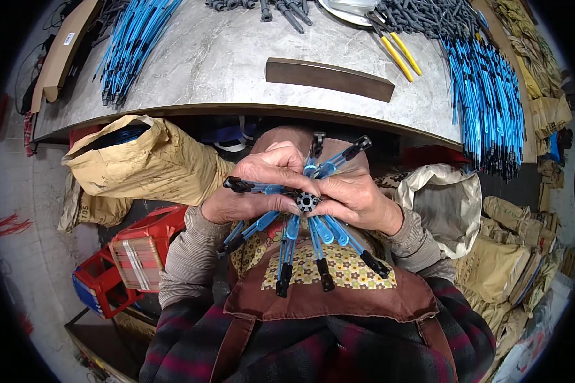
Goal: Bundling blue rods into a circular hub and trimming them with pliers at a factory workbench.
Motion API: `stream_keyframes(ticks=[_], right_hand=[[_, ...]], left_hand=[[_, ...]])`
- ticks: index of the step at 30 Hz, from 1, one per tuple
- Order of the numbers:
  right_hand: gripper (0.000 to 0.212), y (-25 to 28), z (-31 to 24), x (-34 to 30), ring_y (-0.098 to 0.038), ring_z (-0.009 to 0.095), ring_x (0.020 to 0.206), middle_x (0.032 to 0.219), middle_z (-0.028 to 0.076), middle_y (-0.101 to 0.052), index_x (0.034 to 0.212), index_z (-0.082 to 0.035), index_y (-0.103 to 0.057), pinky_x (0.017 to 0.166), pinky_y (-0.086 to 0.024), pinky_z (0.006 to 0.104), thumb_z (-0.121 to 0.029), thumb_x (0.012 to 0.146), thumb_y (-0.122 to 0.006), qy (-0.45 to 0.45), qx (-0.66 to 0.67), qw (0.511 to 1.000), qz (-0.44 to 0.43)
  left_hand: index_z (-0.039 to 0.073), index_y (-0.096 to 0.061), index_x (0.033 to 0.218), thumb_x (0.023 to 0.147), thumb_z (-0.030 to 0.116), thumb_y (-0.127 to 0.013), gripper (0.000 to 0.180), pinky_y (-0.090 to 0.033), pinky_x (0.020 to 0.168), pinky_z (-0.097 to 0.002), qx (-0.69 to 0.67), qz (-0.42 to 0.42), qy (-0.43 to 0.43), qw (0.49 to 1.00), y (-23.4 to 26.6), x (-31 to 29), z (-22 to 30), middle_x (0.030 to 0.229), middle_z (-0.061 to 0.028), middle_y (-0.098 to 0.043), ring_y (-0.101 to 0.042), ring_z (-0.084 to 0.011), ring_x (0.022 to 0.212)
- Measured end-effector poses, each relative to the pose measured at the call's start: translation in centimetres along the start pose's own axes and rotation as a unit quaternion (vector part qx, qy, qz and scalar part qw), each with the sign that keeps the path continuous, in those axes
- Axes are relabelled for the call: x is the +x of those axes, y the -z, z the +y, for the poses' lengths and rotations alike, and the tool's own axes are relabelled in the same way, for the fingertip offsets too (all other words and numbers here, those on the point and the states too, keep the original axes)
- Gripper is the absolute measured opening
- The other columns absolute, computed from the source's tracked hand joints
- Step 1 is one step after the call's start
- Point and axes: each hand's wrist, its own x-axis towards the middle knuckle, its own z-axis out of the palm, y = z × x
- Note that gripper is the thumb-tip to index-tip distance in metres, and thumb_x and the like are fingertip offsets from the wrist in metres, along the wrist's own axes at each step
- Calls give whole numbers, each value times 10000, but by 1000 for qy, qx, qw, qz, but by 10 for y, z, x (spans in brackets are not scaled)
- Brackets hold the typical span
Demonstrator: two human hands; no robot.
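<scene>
Over my lap, both hands hold a black round notched hub (308, 202) with blue arms (292, 231) fanning out from it in a star. The arms end in black tips, and some have wider, light blue flat pieces near the hub. My left hand (265, 180) pinches at the hub's left side, thumb and forefinger against it. From the other side, my right hand (356, 196) closes its thumb and fingers on the hub's right edge. Part of the hub and the roots of several arms are hidden by my fingers.
On the grey table lie a dark curved bar (329, 79), yellow-handled pliers (399, 57), black parts (421, 16) and blue rod bundles (489, 105) (137, 48). A paper sack (166, 163) stands left, a white sack (446, 207) right. Red stools (112, 274) are at lower left.
</scene>
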Motion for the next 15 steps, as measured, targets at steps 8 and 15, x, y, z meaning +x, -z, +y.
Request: stream_keyframes(ticks=[8, 15], right_hand=[[222, 2, -13, -10, -530, 193, 486, 685, 68, -634, 982, 19, -659, 478, -419, 308, -135, 856, -757, -21, -24, 999, 30], [237, -1, -22, -15, -524, 193, 483, 668, 81, -626, 1001, 51, -669, 466, -410, 297, -91, 837, -764, -75, -48, 992, 91]], left_hand=[[88, -774, 1025, 745, 126, -833, 288, -378, 769, -295, -80, 39, 20, 996, -12, 8, -1, 930, -29, -528, -476, -172, 866], [-23, -572, 1240, 741, 198, -806, 594, -452, 941, -375, -313, 323, -86, 889, -24, -36, -42, 1140, -163, -582, -543, -251, 1076]])
